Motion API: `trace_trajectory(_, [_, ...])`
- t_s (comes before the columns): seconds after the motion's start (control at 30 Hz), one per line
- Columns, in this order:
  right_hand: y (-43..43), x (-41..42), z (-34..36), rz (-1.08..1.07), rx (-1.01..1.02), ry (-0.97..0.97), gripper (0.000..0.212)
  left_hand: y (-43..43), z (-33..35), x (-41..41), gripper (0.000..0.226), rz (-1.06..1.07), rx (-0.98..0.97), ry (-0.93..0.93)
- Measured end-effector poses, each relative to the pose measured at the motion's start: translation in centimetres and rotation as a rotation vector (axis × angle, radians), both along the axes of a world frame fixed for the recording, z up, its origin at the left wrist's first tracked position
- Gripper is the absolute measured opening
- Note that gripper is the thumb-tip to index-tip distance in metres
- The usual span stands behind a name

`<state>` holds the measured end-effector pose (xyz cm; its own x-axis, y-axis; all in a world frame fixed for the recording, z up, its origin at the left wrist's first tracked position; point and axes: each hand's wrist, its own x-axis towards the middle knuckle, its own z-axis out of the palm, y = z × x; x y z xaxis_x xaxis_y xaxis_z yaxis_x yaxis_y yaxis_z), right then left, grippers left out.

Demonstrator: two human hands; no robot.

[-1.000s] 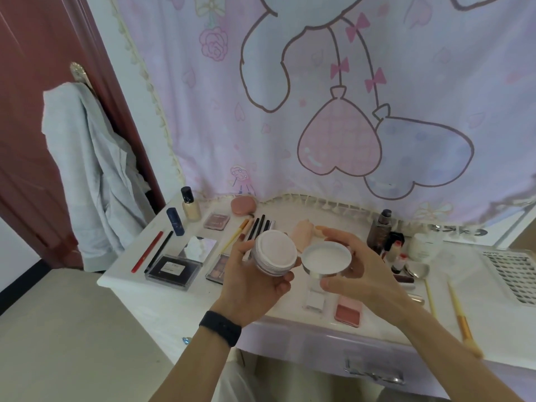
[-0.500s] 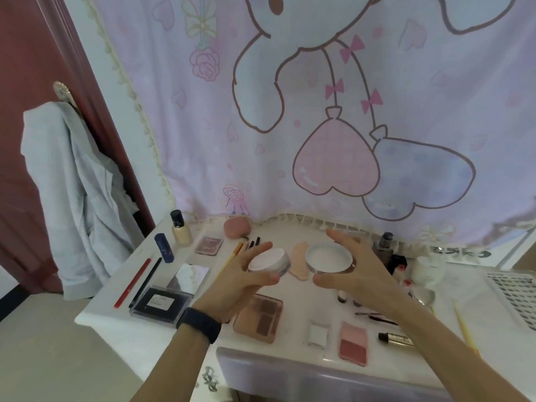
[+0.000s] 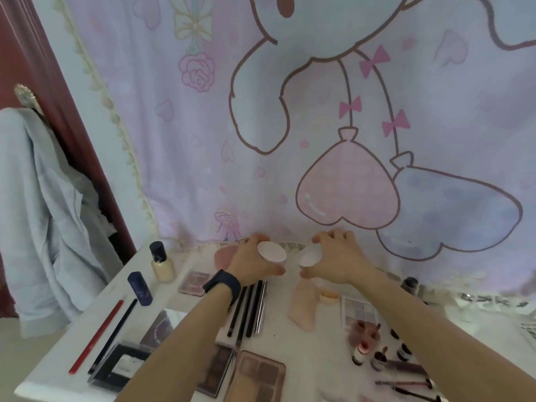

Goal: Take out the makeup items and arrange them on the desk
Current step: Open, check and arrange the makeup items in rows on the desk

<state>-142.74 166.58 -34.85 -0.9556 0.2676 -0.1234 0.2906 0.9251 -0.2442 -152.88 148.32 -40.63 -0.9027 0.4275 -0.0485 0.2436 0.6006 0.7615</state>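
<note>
My left hand [image 3: 251, 264] grips a round white powder jar [image 3: 272, 252] at the far edge of the white desk [image 3: 185, 303], close to the curtain. My right hand [image 3: 336, 261] holds the jar's white lid [image 3: 310, 255] right beside it, tilted towards the jar. Jar and lid are a small gap apart. Both arms reach out over the makeup laid on the desk.
On the desk lie a foundation bottle [image 3: 162, 264], a blue tube [image 3: 140, 288], red and black pencils [image 3: 97, 338], black brushes [image 3: 251, 309], eyeshadow palettes [image 3: 256, 378], a beige sponge [image 3: 303, 307], small bottles [image 3: 368, 348]. A pale garment [image 3: 43, 216] hangs on the door at left.
Both hands have moved forward, away from me, carrying jar and lid from mid-desk to its back edge by the curtain. The camera has tipped closer to the desk.
</note>
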Motion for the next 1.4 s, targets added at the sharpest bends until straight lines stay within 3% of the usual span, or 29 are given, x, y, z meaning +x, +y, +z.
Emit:
trace_trajectory(0.23, [0.5, -3.6, -3.1, -0.031, -0.115, -0.052, 0.103, 1.0, -0.8, -2.5, 0.082, -0.134, -0.309, 0.122])
trace_trajectory(0.6, [0.5, -5.1, -5.1, -0.138, -0.118, -0.056, 0.082, 2.0, -1.7, -3.3, 0.085, -0.188, -0.424, 0.123])
trace_trajectory(0.73, [0.3, -5.1, -5.1, -0.14, -0.127, -0.072, 0.082, 1.8, -1.5, -3.1, 0.088, -0.195, -0.421, 0.119])
trace_trajectory(0.9, [0.1, -4.9, -4.3, -0.127, -0.096, -0.056, 0.065, 0.0, 0.0, -2.6, 0.085, -0.184, -0.388, 0.174])
trace_trajectory(1.0, [-0.7, -3.6, -3.3, -0.089, -0.087, -0.024, 0.061, -2.5, 1.2, -2.7, 0.074, -0.107, -0.302, 0.14])
trace_trajectory(1.17, [-4.5, 2.5, -2.4, 0.081, -0.104, 0.191, 0.036, -6.3, 1.9, -2.0, 0.055, 0.059, -0.166, 0.075])
trace_trajectory(1.4, [-7.9, 10.5, -5.8, 0.247, -0.153, 0.176, 0.039, -7.1, 0.4, -1.8, 0.065, 0.072, -0.309, 0.062])
